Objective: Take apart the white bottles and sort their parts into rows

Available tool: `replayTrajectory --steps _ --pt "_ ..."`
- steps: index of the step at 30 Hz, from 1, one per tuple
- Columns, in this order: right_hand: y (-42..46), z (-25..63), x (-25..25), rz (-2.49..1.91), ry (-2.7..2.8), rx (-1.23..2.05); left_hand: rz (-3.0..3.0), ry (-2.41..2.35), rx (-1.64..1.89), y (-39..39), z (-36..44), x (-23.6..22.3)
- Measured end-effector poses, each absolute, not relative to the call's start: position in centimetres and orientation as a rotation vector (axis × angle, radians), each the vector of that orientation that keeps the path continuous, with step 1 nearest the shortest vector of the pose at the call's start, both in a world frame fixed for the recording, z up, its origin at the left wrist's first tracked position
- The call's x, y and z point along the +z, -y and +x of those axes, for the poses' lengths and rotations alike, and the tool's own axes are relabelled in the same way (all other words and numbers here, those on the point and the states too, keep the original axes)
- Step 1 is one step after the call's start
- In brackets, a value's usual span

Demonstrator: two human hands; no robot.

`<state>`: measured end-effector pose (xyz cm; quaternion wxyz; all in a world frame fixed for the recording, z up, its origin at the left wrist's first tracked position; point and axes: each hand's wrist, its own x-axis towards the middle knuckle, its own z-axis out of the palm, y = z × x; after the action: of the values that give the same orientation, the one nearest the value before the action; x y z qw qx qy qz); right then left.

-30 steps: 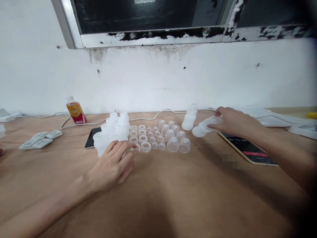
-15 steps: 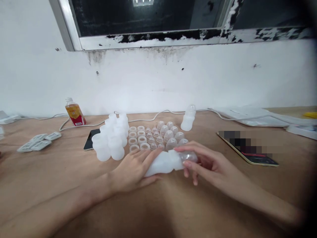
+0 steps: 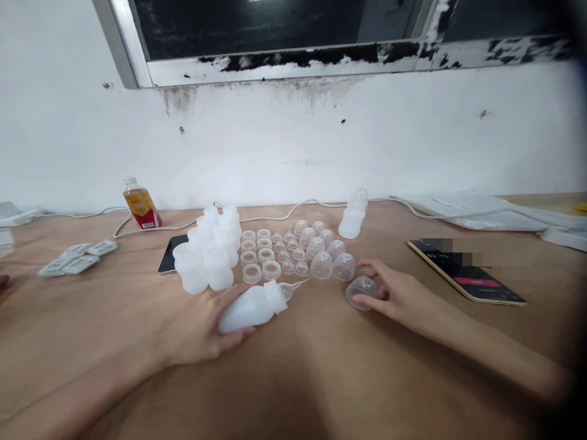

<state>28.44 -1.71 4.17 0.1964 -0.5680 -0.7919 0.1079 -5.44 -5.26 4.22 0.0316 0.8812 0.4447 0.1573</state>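
Separated since half a second ago, the clear cap (image 3: pixel 362 291) now sits apart from the white bottle (image 3: pixel 251 307), which lies tilted on the counter (image 3: pixel 321 379). Left hand (image 3: pixel 202 324) wraps its grip around the bottle's body; right hand (image 3: pixel 394 293) pinches the cap on the counter, just beside rows of clear domes (image 3: pixel 321 250).

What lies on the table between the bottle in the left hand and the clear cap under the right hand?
In the head view, only bare wooden table lies between the bottle and the clear cap.
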Motion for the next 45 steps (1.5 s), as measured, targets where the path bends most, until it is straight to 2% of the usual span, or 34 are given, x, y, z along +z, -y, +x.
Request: replayTrajectory --steps 8,13,15,19,22,25,29,32,35,39,42,44,45 --pt "-0.6 26.9 2.1 -1.693 2.286 0.036 2.589 -1.376 0.388 4.9 -4.9 3.8" --pt "0.7 25.1 4.4 -1.637 2.165 -0.395 2.61 -1.381 0.41 4.7 -4.6 3.5" --pt "1.5 23.4 5.8 -1.447 2.233 -0.178 2.698 -1.32 0.445 4.3 -3.8 3.6" --pt "1.7 20.0 7.1 -1.268 2.396 0.901 2.984 -1.16 0.529 3.1 -1.7 4.0" --pt "0.6 18.9 6.6 -1.213 2.271 1.286 3.026 -1.117 0.53 2.2 -1.1 4.4" --pt "0.0 19.1 6.0 -1.167 2.257 1.258 2.9 -1.094 0.507 1.8 -1.4 4.9" --pt "0.5 20.0 7.1 -0.868 2.466 0.739 2.47 -1.024 0.456 2.0 -1.8 5.3" --pt "1.2 20.9 8.4 -0.697 2.45 0.673 2.391 -1.067 0.449 2.2 -1.9 5.2" --pt "1.5 21.5 8.8 -0.734 2.245 0.725 2.445 -1.195 0.42 2.4 -1.9 4.8" --pt "0.8 21.2 7.9 -1.0 2.167 0.503 2.552 -1.243 0.451 2.7 -1.6 4.5" --pt "0.2 20.6 6.9 -1.202 2.276 0.849 2.646 -1.253 0.498 3.0 -1.4 4.4" --pt "0.1 20.5 6.6 -1.19 2.312 1.103 2.657 -1.285 0.467 3.2 -1.5 4.4" --pt "0.1 20.6 6.5 -1.16 2.314 1.126 2.635 -1.311 0.435 3.3 -1.7 4.3"
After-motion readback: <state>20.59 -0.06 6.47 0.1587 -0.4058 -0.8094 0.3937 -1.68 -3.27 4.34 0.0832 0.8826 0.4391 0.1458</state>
